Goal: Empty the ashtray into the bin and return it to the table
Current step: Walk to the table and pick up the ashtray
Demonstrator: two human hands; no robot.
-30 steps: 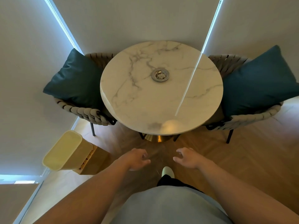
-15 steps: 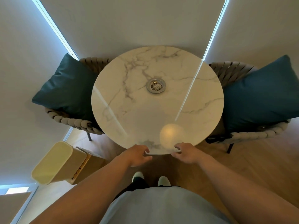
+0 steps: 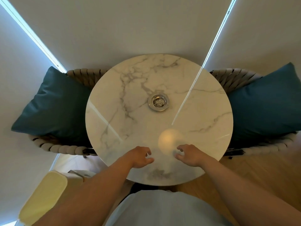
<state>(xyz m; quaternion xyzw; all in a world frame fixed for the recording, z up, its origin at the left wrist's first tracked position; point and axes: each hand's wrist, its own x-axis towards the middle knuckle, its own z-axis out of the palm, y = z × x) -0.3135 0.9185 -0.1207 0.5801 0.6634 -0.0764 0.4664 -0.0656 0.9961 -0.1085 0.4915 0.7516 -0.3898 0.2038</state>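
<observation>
A round metal ashtray [image 3: 158,101] with grey ash in it sits near the middle of the round white marble table [image 3: 114,128]. My left hand [image 3: 140,156] and my right hand [image 3: 189,154] hover over the table's near edge, fingers loosely curled and apart, holding nothing. Both hands are well short of the ashtray. A pale yellow bin [image 3: 44,196] stands on the floor at the lower left, partly hidden by my left forearm.
Two woven chairs flank the table, each with a teal cushion, one on the left [image 3: 52,105] and one on the right [image 3: 267,103]. A wooden box [image 3: 76,176] sits beside the bin. Window blinds hang behind the table. Wood floor lies to the right.
I have stepped closer to the table. Both hands have moved forward from over the floor to above the table's near edge. The ashtray has not moved.
</observation>
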